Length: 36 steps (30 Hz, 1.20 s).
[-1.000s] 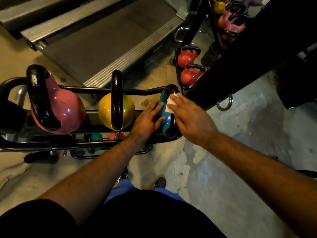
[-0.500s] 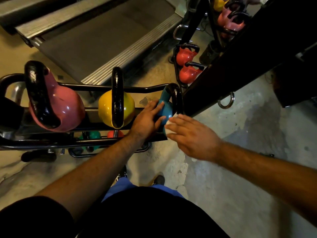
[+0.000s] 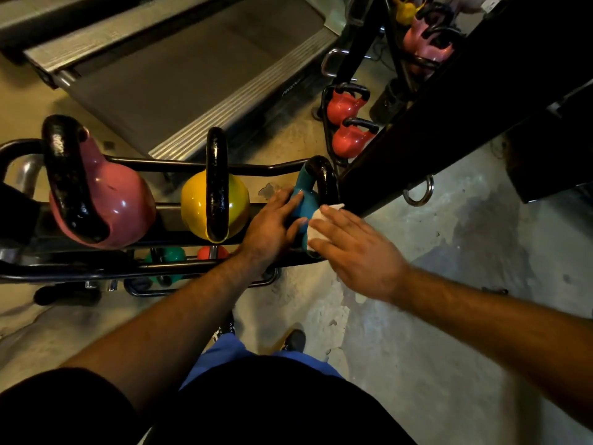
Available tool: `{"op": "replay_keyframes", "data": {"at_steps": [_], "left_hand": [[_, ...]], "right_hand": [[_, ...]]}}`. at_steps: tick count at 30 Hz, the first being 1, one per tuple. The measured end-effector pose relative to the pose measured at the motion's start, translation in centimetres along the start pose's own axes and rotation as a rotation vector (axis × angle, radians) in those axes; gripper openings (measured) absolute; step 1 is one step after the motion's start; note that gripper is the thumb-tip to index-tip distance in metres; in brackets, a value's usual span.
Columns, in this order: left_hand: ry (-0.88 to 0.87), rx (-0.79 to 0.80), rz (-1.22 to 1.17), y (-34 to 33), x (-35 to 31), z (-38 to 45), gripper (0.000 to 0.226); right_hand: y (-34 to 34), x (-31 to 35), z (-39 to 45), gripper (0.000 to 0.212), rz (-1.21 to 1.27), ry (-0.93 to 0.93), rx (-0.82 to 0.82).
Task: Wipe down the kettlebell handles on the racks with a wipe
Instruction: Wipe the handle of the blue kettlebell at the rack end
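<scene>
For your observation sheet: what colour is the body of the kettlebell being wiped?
Teal, with a black handle; the head view shows the kettlebell best.

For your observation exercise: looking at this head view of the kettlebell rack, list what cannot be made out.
- Head view: near end of the teal kettlebell's handle, covered by the right hand and wipe.
- Lower-shelf kettlebells, mostly behind the rack's rails.
- Black object at left, cut off by the edge.
</scene>
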<state>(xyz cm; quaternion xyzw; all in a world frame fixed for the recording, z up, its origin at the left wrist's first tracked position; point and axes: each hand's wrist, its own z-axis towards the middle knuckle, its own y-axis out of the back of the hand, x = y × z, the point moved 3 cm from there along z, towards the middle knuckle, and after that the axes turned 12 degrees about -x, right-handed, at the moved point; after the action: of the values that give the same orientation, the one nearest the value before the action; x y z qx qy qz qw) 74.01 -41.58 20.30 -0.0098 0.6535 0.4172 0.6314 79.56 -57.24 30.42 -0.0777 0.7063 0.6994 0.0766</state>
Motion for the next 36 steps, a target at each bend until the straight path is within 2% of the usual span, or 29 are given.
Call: {"op": "replay_keyframes", "data": {"at_steps": [3, 4, 8, 12, 15, 18, 22, 26, 29, 36], "left_hand": [[0.001, 0.011, -0.015, -0.3, 0.5, -0.7, 0.058], [0.004, 0.021, -0.013, -0.5, 0.6, -0.7, 0.061], [0.013, 0.065, 0.045, -0.8, 0.9, -0.6, 0.064], [-0.004, 0.075, 0.047, -0.5, 0.6, -0.7, 0.073], [0.001, 0.058, 0.040, -0.4, 0.4, -1.1, 0.067], [0.003, 0.049, 0.031, -0.3, 0.2, -1.1, 0.065], [0.045, 0.022, 0.030, -0.3, 0.1, -0.7, 0.060], [0.030, 0.013, 0.011, -0.3, 0.0, -0.2, 0.059], [0.059, 0.008, -0.001, -0.4, 0.1, -0.1, 0.059], [0.019, 0.026, -0.009, -0.5, 0.5, -0.1, 0.062]], "right_hand": [[-0.3, 0.9, -1.1, 0.050, -0.031, 0.156, 0.108], [0.1, 0.3, -0.5, 0.052, -0.046, 0.149, 0.127], [1.6, -1.5, 2.5, 0.052, -0.093, -0.085, 0.166], [1.5, -0.5, 2.4, 0.055, -0.082, -0.042, 0.246], [2.3, -1.9, 4.5, 0.063, -0.040, -0.228, 0.208], [1.9, -1.9, 5.7, 0.064, -0.023, -0.240, 0.204], [2.5, -3.8, 6.8, 0.062, 0.001, -0.373, 0.184], [2.0, -2.6, 7.2, 0.064, -0.049, -0.282, 0.259], [2.1, -3.8, 8.4, 0.065, -0.036, -0.375, 0.260], [0.9, -3.7, 11.3, 0.065, -0.136, -0.351, 0.377]]}}
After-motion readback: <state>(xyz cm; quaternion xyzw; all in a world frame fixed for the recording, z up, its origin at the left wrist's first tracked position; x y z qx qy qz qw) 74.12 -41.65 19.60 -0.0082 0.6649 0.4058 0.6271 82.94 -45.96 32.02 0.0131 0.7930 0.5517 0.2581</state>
